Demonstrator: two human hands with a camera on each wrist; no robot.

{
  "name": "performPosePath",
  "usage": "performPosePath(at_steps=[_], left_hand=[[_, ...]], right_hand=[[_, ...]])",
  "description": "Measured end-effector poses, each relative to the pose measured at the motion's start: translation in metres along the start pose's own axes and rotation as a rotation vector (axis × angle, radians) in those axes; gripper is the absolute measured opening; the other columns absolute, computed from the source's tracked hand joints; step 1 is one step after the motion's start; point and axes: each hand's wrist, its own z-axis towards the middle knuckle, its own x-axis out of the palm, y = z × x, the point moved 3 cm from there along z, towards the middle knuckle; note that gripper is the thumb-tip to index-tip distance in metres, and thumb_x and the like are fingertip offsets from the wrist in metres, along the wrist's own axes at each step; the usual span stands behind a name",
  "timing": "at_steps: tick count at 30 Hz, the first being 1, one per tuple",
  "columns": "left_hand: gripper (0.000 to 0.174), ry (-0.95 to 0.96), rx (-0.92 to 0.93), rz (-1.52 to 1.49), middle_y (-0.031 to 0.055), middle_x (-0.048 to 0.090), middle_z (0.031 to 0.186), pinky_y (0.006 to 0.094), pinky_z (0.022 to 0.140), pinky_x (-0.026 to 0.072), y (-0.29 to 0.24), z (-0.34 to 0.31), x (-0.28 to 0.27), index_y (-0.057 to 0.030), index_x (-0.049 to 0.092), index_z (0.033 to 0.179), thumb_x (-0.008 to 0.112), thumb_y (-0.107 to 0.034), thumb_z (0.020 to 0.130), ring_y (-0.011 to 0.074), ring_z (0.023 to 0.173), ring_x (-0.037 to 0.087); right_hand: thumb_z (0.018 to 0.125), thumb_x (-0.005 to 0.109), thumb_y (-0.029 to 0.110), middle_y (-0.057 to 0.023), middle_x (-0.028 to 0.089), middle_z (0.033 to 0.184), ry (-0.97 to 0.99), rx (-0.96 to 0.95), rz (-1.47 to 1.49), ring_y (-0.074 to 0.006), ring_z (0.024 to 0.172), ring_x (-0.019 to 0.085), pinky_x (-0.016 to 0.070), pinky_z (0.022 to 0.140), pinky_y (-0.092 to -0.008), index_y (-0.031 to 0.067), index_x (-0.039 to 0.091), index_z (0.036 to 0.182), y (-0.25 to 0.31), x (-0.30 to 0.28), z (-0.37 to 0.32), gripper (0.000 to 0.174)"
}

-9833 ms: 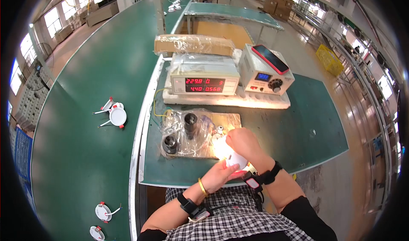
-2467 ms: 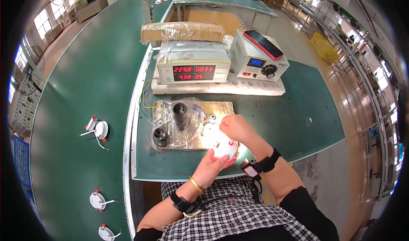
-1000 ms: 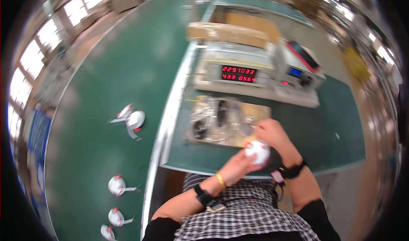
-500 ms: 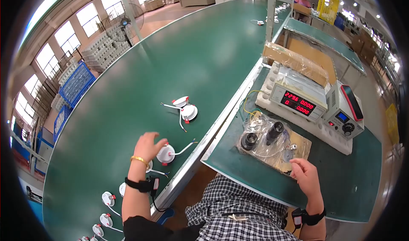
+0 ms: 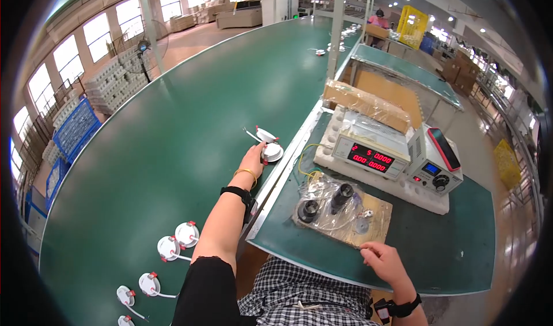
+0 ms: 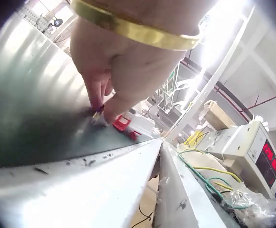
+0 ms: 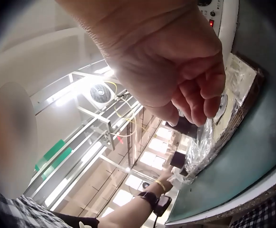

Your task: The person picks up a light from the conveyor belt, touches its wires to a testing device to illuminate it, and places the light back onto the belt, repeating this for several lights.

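Observation:
My left hand (image 5: 252, 159) reaches over the green belt to a round white downlight (image 5: 272, 152) with red clips. In the left wrist view, thumb and fingers pinch its cable near the bare wire ends (image 6: 97, 115); a red clip (image 6: 122, 123) shows just beyond. A second downlight (image 5: 265, 134) lies against the first, its cable pointing away. My right hand (image 5: 385, 262) hovers by the near edge of the wooden test board (image 5: 377, 216), fingers loosely curled with nothing in them. Two black lamp sockets (image 5: 309, 210) stand on the board under clear plastic.
Several downlights (image 5: 168, 248) lie on the belt at the near left. A power meter (image 5: 368, 153) and a voltage regulator (image 5: 435, 167) with a phone (image 5: 444, 148) on top stand on foam behind the board. A metal rail (image 5: 288, 179) divides belt and table.
Earlier both hands worked at a lit downlight beside the board. The left hand then set a downlight on the belt and moved forward to the pair. The meter's current reading fell to zero.

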Motion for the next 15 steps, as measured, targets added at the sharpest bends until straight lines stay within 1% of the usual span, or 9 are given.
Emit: performPosePath(at_steps=[2, 3, 5, 7, 8, 10, 11, 13, 15], left_hand=[[0.058, 0.028, -0.176, 0.056, 0.0201, 0.060, 0.114, 0.0412, 0.093, 0.0458, 0.000, 0.010, 0.006, -0.0142, 0.046, 0.130, 0.060, 0.003, 0.077, 0.0363, 0.107, 0.057], [0.048, -0.019, -0.205, 0.018, 0.0194, 0.064, 0.101, 0.0418, 0.086, 0.0482, 0.004, 0.013, 0.007, -0.0138, 0.051, 0.123, 0.055, 0.004, 0.079, 0.0364, 0.101, 0.060], [0.029, -0.190, -0.243, -0.013, 0.0174, 0.066, 0.092, 0.0412, 0.082, 0.0495, 0.012, 0.018, -0.001, -0.0097, 0.060, 0.109, 0.060, -0.004, 0.080, 0.0337, 0.091, 0.064], [0.023, -0.336, -0.309, -0.158, 0.0114, 0.067, 0.085, 0.0338, 0.072, 0.0520, 0.023, 0.028, -0.021, -0.0028, 0.062, 0.103, 0.065, -0.006, 0.080, 0.0207, 0.079, 0.066], [0.018, -0.307, -0.403, -0.427, 0.0095, 0.066, 0.089, 0.0302, 0.075, 0.0514, 0.025, 0.033, -0.031, -0.0004, 0.061, 0.102, 0.063, -0.005, 0.084, 0.0174, 0.080, 0.064], [0.018, -0.442, -0.345, -0.801, 0.0079, 0.065, 0.092, 0.0253, 0.075, 0.0511, 0.022, 0.038, -0.047, 0.0028, 0.060, 0.104, 0.061, -0.005, 0.088, 0.0122, 0.081, 0.062], [0.018, -0.438, -0.349, -0.799, 0.0079, 0.065, 0.092, 0.0253, 0.075, 0.0511, 0.019, 0.040, -0.053, 0.0028, 0.060, 0.104, 0.061, -0.005, 0.088, 0.0122, 0.081, 0.062], [0.021, -0.609, -0.214, -0.886, 0.0081, 0.065, 0.097, 0.0225, 0.076, 0.0517, 0.007, 0.038, -0.076, 0.0034, 0.057, 0.111, 0.057, -0.002, 0.090, 0.0124, 0.084, 0.063], [0.021, -0.581, -0.131, -0.908, 0.0080, 0.065, 0.097, 0.0223, 0.076, 0.0513, -0.012, 0.029, -0.096, 0.0036, 0.057, 0.111, 0.057, -0.002, 0.091, 0.0121, 0.085, 0.063]], right_hand=[[0.087, 0.063, 0.021, -0.0090, 0.067, 0.075, 0.048, 0.034, -0.022, -0.0136, 0.066, 0.061, 0.0480, 0.064, -0.0257, 0.0007, 0.065, 0.103, 0.001, 0.002, -0.001, 0.026], [0.087, 0.062, 0.023, -0.0090, 0.066, 0.077, 0.061, 0.023, -0.034, -0.0139, 0.068, 0.062, 0.0480, 0.064, -0.0267, 0.0021, 0.066, 0.104, -0.002, 0.003, -0.002, 0.027], [0.087, 0.062, 0.024, -0.0090, 0.066, 0.078, 0.102, 0.035, -0.040, -0.0146, 0.069, 0.061, 0.0477, 0.065, -0.0279, 0.0035, 0.066, 0.105, -0.002, 0.005, -0.004, 0.027], [0.087, 0.062, 0.025, -0.0089, 0.066, 0.079, 0.115, 0.032, -0.048, -0.0146, 0.070, 0.061, 0.0476, 0.065, -0.0282, 0.0037, 0.066, 0.105, -0.007, 0.007, -0.003, 0.028], [0.087, 0.061, 0.025, -0.0091, 0.066, 0.080, 0.147, 0.034, -0.044, -0.0153, 0.070, 0.061, 0.0476, 0.066, -0.0285, 0.0039, 0.065, 0.106, -0.011, 0.010, -0.003, 0.028], [0.087, 0.061, 0.025, -0.0094, 0.066, 0.081, 0.182, 0.043, -0.041, -0.0160, 0.070, 0.061, 0.0476, 0.066, -0.0288, 0.0041, 0.065, 0.106, -0.012, 0.013, -0.004, 0.029], [0.088, 0.060, 0.025, -0.0098, 0.067, 0.083, 0.211, 0.027, -0.054, -0.0181, 0.072, 0.062, 0.0482, 0.067, -0.0302, 0.0042, 0.065, 0.106, -0.009, 0.015, -0.004, 0.028], [0.089, 0.059, 0.025, -0.0103, 0.067, 0.084, 0.246, 0.012, -0.067, -0.0202, 0.074, 0.062, 0.0489, 0.069, -0.0315, 0.0044, 0.065, 0.106, -0.008, 0.019, -0.005, 0.028], [0.090, 0.058, 0.021, -0.0112, 0.067, 0.090, 0.261, -0.100, -0.062, -0.0254, 0.080, 0.063, 0.0495, 0.074, -0.0339, 0.0050, 0.065, 0.106, -0.006, 0.021, -0.004, 0.024]])
